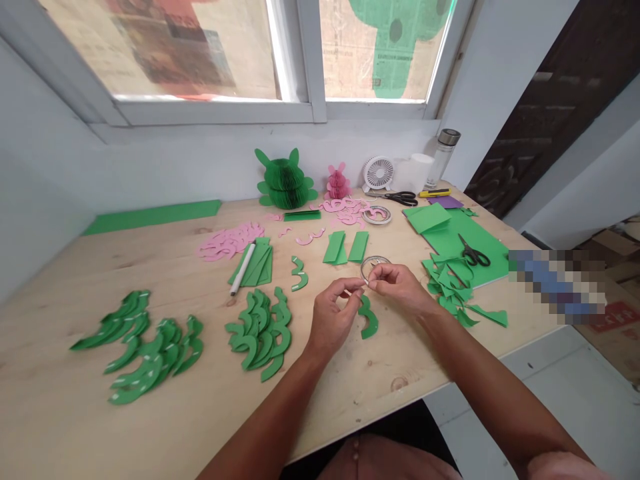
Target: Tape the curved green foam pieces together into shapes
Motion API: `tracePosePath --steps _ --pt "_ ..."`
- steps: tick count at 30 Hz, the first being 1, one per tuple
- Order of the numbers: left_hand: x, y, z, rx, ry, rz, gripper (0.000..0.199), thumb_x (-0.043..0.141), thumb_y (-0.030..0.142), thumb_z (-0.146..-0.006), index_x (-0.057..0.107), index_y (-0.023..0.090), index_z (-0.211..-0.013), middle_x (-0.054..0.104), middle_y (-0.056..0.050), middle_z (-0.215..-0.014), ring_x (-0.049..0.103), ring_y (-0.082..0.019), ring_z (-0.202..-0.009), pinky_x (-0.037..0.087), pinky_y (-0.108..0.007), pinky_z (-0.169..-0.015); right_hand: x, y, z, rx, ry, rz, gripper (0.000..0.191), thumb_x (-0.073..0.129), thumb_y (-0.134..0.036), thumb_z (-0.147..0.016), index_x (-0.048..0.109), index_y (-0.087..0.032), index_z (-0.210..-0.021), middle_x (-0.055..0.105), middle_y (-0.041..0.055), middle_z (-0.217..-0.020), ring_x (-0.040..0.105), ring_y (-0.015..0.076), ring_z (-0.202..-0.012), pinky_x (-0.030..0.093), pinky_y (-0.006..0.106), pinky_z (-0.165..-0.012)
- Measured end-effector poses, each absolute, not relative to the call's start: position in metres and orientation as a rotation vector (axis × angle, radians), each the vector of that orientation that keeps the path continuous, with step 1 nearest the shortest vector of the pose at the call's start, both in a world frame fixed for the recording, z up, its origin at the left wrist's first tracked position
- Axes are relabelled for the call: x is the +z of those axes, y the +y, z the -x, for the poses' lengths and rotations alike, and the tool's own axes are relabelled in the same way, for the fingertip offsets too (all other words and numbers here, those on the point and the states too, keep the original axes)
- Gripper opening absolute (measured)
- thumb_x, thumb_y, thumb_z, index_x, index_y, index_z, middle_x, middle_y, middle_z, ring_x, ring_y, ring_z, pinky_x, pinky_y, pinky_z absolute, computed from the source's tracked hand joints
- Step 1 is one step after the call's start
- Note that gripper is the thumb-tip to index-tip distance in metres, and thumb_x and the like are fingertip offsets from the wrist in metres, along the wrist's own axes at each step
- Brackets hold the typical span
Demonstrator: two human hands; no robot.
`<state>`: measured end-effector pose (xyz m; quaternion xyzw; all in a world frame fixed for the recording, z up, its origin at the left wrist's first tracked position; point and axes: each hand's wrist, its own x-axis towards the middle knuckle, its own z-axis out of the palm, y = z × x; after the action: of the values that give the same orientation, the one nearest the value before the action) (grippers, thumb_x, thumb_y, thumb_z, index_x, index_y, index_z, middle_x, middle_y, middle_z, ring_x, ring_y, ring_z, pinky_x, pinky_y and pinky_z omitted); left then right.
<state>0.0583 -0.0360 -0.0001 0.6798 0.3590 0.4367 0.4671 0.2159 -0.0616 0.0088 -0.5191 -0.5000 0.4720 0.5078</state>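
My right hand (400,287) is closed on a thin roll of tape (367,260), its ring standing above the fingers. My left hand (337,313) meets it at the fingertips, pinching the short pale end of the tape. Below the fingertips a wavy green paper piece (370,323) lies on the table, partly covered by my left hand. Left of my hands sits a heap of wavy green pieces (260,330). A single green piece with white strips (300,275) lies behind that heap.
More green pieces with white strips (150,357) lie at the left. Folded green papers (335,247), a white marker (243,268) and pink cutouts (233,240) are behind. Black scissors (473,252) and green scraps (450,283) lie right. A green paper honeycomb figure (285,181) stands near the wall.
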Motion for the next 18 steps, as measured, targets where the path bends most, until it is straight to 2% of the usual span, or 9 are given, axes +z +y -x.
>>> tracePosePath --steps 18 --pt "-0.003 -0.0353 -0.0555 1.018 1.051 -1.92 0.009 0.054 0.02 -0.075 0.063 0.02 -0.076 0.067 -0.001 -0.077 0.059 -0.015 -0.074 0.045 -0.03 -0.07 0.0132 -0.0637 -0.2168 1.188 -1.156 1.141 0.017 0.067 -0.03 -0.067 0.057 -0.017 -0.066 0.045 -0.0028 -0.061 0.036 0.0088 -0.055 0.027 0.024 -0.054"
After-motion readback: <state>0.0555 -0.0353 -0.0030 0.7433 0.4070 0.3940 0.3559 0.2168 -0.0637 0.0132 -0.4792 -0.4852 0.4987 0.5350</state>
